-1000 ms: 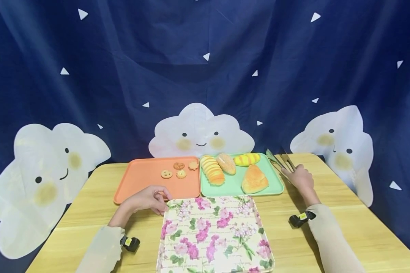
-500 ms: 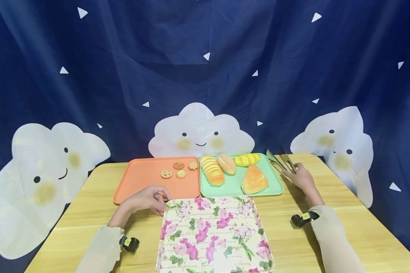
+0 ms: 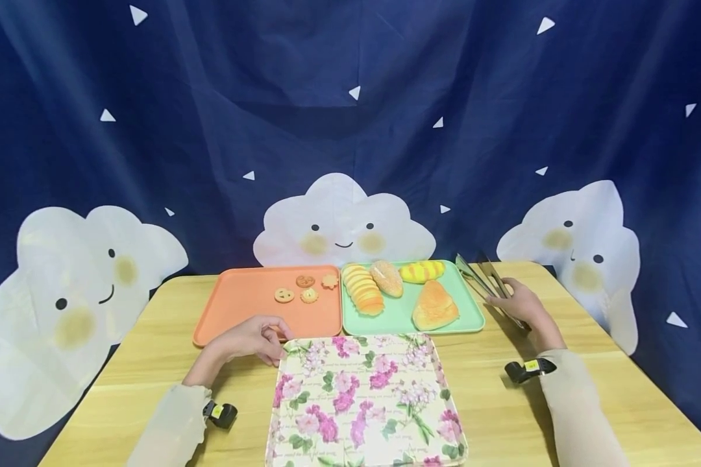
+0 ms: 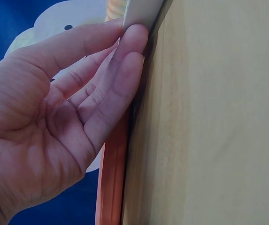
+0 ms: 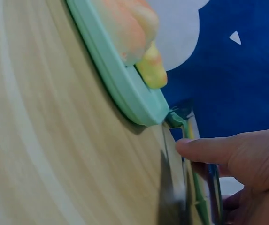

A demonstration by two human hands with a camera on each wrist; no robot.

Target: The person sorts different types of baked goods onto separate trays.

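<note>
Head view: right hand (image 3: 516, 303) on metal tongs (image 3: 480, 275), fingers curled over them, on counter (image 3: 590, 363) just right of green tray (image 3: 473, 305). Right wrist view: thumb over tong arms; grip probably closing, not fully visible. Left hand (image 3: 251, 338) relaxed, fingertips (image 4: 133, 40) touching corner of floral tray (image 3: 362, 402), beside orange tray (image 3: 239, 308).

wooden table (image 3: 590, 395): three trays (image 3: 251, 311), tongs (image 3: 483, 277)
</note>
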